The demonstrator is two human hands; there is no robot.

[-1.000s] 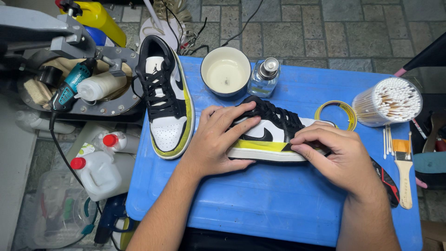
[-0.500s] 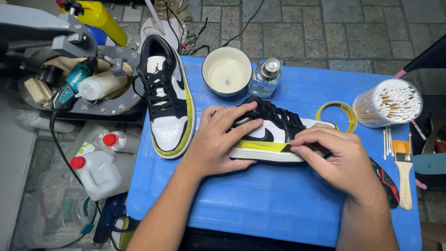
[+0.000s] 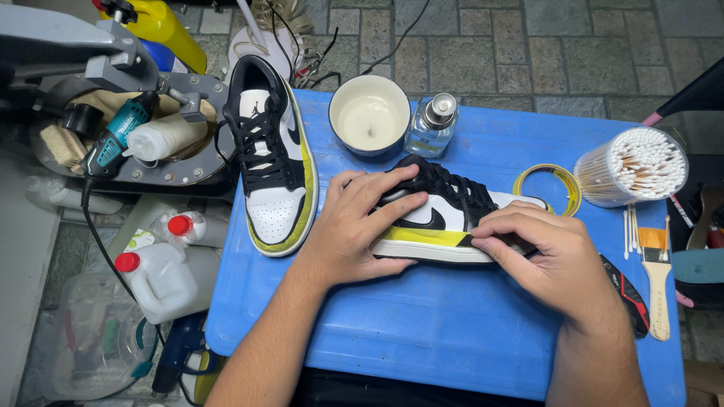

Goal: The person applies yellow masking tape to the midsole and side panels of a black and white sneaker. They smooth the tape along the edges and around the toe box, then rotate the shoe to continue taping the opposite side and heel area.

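Note:
A black, white and yellow sneaker (image 3: pixel 441 218) lies on its side in the middle of the blue plastic surface (image 3: pixel 422 332). My left hand (image 3: pixel 351 226) wraps around its heel end, fingers spread over the upper. At the front half of the shoe, my right hand (image 3: pixel 543 252) presses its fingertips against the yellow panel just above the sole. What sits under those fingertips is hidden. The matching second sneaker (image 3: pixel 270 158) stands upright at the surface's left edge, laced in black.
A cream bowl (image 3: pixel 367 117), a clear glass bottle (image 3: pixel 431 124), a yellow tape roll (image 3: pixel 548 185), a tub of cotton swabs (image 3: pixel 637 166) and a paintbrush (image 3: pixel 654 271) lie on the surface. Left of it are a rotary tool (image 3: pixel 113 139), white jugs (image 3: pixel 154 283) and clutter.

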